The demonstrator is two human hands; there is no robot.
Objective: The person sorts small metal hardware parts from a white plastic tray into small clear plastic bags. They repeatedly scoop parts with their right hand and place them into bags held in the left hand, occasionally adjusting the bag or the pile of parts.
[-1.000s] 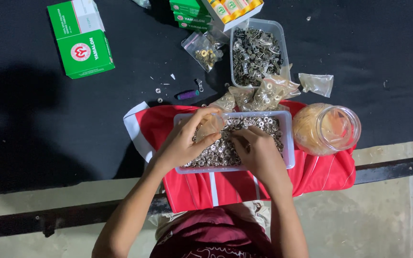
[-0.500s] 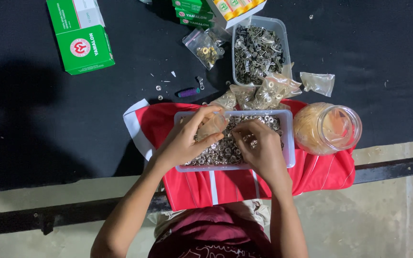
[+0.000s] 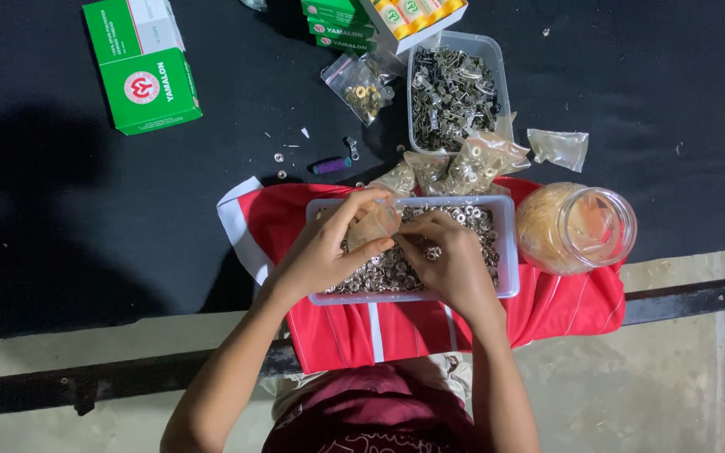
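A clear plastic tray (image 3: 507,252) full of several small silver metal rings lies on a red cloth (image 3: 564,306) at the table's near edge. My left hand (image 3: 325,252) is over the tray, holding a small clear plastic bag (image 3: 372,223) between thumb and fingers. My right hand (image 3: 446,260) is beside it, fingertips pinched at the bag's mouth on a few of the rings. Both hands cover the tray's middle.
A clear jar (image 3: 576,228) lies on its side right of the tray. Filled small bags (image 3: 463,164) lie behind it, with a second tray of metal parts (image 3: 453,88), green boxes (image 3: 140,67), a purple thread spool (image 3: 331,165) and loose bits on the black table.
My right hand has shifted a little toward the bag's mouth; the left hand keeps the bag over the tray. Otherwise nothing has moved.
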